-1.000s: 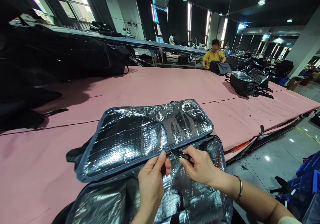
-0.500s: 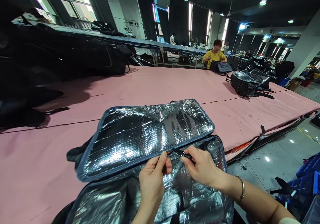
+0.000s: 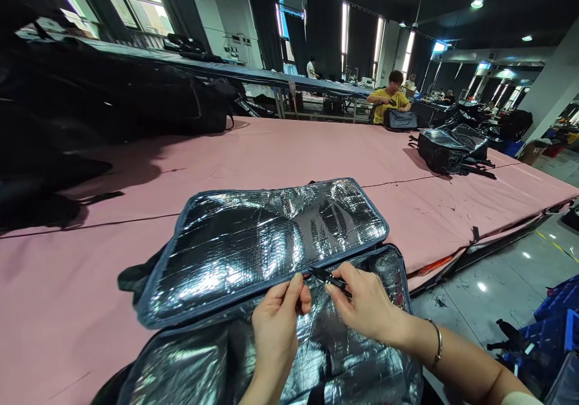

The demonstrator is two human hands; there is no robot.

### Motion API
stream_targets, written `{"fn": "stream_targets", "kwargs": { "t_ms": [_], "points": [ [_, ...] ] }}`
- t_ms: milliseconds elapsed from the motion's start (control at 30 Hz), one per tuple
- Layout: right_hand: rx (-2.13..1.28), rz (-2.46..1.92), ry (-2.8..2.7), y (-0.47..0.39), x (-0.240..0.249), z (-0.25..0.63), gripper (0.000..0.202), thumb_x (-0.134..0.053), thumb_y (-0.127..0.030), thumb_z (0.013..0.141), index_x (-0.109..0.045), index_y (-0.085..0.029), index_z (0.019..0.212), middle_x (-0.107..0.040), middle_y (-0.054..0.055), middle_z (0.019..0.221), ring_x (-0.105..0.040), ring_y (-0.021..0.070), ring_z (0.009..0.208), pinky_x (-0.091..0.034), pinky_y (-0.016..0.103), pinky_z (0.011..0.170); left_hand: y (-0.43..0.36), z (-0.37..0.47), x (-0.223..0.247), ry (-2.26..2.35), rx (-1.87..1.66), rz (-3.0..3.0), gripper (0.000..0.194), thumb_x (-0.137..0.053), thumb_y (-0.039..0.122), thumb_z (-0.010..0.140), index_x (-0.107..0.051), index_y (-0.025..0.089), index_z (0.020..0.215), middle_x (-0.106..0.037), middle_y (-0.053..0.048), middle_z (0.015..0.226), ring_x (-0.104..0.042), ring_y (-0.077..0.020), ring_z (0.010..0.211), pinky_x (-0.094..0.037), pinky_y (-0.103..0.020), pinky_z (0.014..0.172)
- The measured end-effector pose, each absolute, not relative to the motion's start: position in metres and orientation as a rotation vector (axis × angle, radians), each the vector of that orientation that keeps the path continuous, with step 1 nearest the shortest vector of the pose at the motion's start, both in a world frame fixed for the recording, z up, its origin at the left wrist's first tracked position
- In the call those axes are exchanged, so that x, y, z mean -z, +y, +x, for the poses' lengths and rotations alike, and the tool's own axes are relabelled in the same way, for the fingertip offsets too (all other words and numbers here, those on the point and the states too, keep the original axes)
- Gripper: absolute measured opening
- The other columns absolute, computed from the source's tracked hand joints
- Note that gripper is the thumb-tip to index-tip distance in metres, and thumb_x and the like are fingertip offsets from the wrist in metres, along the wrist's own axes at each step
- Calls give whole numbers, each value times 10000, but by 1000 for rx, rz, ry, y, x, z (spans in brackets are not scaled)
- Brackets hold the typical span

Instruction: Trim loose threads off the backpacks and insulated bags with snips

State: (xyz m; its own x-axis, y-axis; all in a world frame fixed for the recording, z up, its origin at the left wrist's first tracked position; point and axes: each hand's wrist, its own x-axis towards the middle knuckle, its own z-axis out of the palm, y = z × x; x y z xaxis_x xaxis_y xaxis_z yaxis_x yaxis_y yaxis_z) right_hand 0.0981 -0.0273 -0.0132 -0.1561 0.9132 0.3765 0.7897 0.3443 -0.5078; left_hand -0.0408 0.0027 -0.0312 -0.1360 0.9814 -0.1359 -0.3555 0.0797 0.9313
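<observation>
An insulated bag with a silver foil lining point(image 3: 312, 339) lies spread in front of me, its foil-faced lid point(image 3: 244, 236) folded back and edged with dark blue binding. My right hand point(image 3: 364, 299) grips small black thread snips point(image 3: 330, 279), with their tips at the seam where lid and body meet. Just left of those tips, my left hand point(image 3: 278, 317) pinches with thumb and forefinger close to the binding. What lies between these fingers is too small to make out. A bracelet point(image 3: 437, 340) circles my right wrist.
Pink cloth covers the table point(image 3: 280, 152). Dark bags point(image 3: 113, 97) are heaped at the left, and another foil-lined bag point(image 3: 446, 149) lies at the right. Across the table a person in yellow point(image 3: 389, 99) handles a bag point(image 3: 401, 119). Blue crates point(image 3: 554, 339) stand on the floor at right.
The snips have tilted slightly in my right hand, while both hands stay at the same seam. Across the table, the person in yellow has raised a hand above their bag.
</observation>
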Motion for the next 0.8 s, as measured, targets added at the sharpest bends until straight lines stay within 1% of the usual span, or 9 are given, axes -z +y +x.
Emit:
{"fn": "stream_targets", "kwargs": {
  "t_ms": [167, 333, 633, 800],
  "points": [
    [-217, -1431, -1994, -23, 18, 98, 151, -407, -308, 919, -485, -181, 942, -629, 36, 763, -612, 175, 635, -387, 255, 552, 3, -39, 30, 1107, -1385, 784, 408, -761, 497, 558, -548, 151, 521, -484, 37, 456, -390, -70, 442, -329, -190, 429],
    [-196, -1419, -2012, -23, 17, 98, 143, -408, -300, 919, -488, -184, 944, -640, 42, 784, -630, 191, 678, -395, 263, 571, 2, -39, 30, 1100, -1394, 773, 406, -773, 487, 543, -547, 150, 519, -481, 41, 453, -385, -65, 439, -320, -185, 426],
    [-205, -1590, -2012, -32, 3, 98, 92, -434, -262, 920, -488, -188, 927, -659, 51, 837, -654, 221, 770, -410, 274, 604, 3, -39, 32, 1117, -1407, 782, 402, -771, 489, 551, -556, 150, 536, -497, 34, 473, -403, -73, 442, -334, -199, 430],
    [-212, -1649, -2013, -31, -3, 94, 63, -468, -246, 906, -489, -188, 919, -660, 54, 836, -654, 217, 760, -412, 272, 604, 4, -38, 32, 1107, -1421, 786, 397, -769, 483, 559, -556, 148, 542, -501, 34, 483, -406, -73, 449, -342, -197, 434]
  ]
}}
